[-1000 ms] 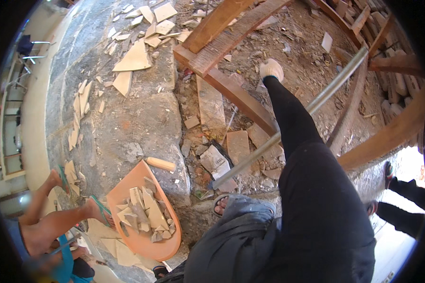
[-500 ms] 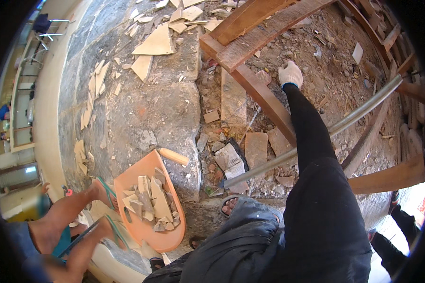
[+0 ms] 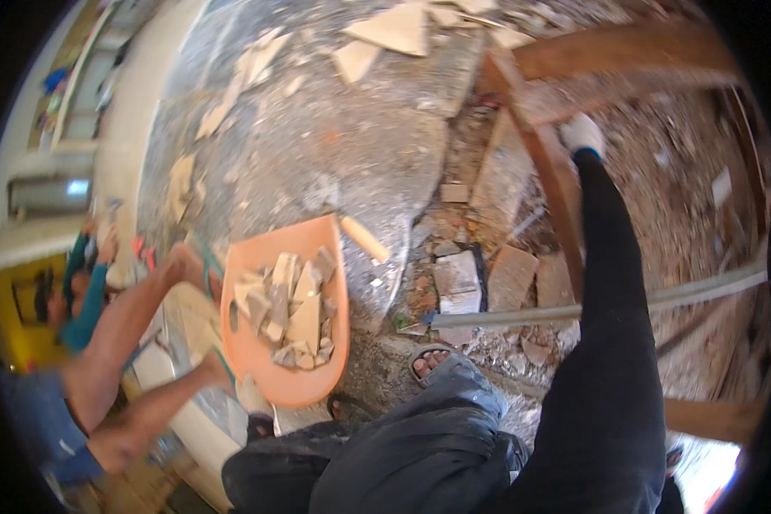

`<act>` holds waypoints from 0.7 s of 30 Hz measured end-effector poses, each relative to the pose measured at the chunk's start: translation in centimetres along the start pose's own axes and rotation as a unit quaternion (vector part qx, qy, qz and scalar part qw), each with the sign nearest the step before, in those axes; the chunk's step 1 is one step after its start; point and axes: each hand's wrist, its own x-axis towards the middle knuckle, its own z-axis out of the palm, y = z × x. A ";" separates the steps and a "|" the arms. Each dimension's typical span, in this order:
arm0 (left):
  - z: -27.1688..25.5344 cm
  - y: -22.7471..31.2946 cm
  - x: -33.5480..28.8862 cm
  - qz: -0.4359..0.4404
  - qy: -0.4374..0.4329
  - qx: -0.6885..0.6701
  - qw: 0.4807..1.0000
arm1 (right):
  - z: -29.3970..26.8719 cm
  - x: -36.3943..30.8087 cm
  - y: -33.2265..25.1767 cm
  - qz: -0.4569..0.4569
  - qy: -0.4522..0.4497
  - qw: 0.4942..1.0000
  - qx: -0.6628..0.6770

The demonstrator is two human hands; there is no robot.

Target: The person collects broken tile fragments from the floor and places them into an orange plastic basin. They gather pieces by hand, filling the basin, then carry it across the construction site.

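Where shards (image 3: 391,31) litter concrete (image 3: 368,146), wooden frame (image 3: 550,176) rightward, hands (image 3: 581,134), left unseen, right's grip unclear

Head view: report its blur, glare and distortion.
Head view, upper right: dirt smeared, the gloved right hand soft; head view, left of centre: the orange scoop clearer; head view, lower right: a bright patch washed out; head view, right: fisheye bowing of the metal pipe.

The black-sleeved right arm (image 3: 612,248) stretches nearly straight from the near side out to the far right. At its end, beyond a blue-edged wrist (image 3: 588,155), the pale-gloved right hand (image 3: 582,134) is blurred, its grip unclear.
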 end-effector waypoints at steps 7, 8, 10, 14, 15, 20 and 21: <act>-0.5 -4.4 0.5 0.092 0.021 -0.155 0.983 | 1.0 3.0 3.6 -0.011 -0.042 0.999 -0.030; 1.2 -3.8 0.4 0.066 0.086 -0.124 0.986 | 1.2 3.5 4.3 -0.026 -0.028 0.999 -0.035; 4.4 -1.7 -1.1 0.061 0.162 -0.042 0.984 | 1.9 4.4 5.2 -0.051 -0.012 0.997 -0.053; 8.7 2.2 -2.8 0.055 0.234 0.064 0.969 | 3.5 4.8 5.1 -0.058 -0.037 0.998 0.015; 9.2 2.5 -2.9 0.035 0.242 0.046 0.969 | 3.7 4.7 4.8 -0.056 -0.044 0.997 0.028; 9.6 1.8 -2.3 0.091 0.293 0.085 0.948 | 1.4 2.9 3.8 0.066 0.108 0.990 0.056; 9.6 1.7 -2.4 0.075 0.306 0.117 0.942 | 0.3 2.3 4.1 0.092 0.186 0.978 0.032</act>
